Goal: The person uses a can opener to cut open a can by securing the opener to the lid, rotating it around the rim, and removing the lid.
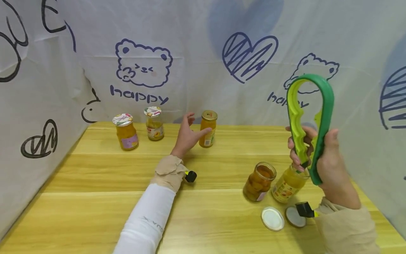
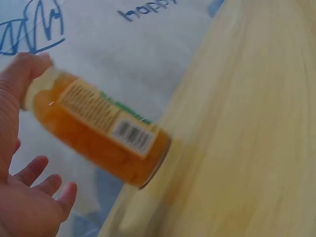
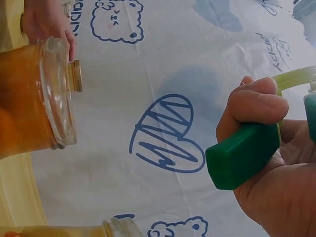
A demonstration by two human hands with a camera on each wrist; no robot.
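Note:
My left hand reaches beside a lidded glass jar of orange fruit at the back of the table. Its fingers are spread, and the thumb overlaps the jar in the head view. In the left wrist view the jar's barcode label faces the camera. Raised on the right, my right hand grips the handles of a green jar opener with a lighter toothed inner edge. Below it stand two lidless jars, one with amber fruit, the other yellow, partly behind the right hand's fingers.
Two jars with patterned lids stand at the back left, one fuller and one lower in content. Two loose lids, one pale and one greyer, lie at the front right. A printed white cloth closes off the wooden table's back.

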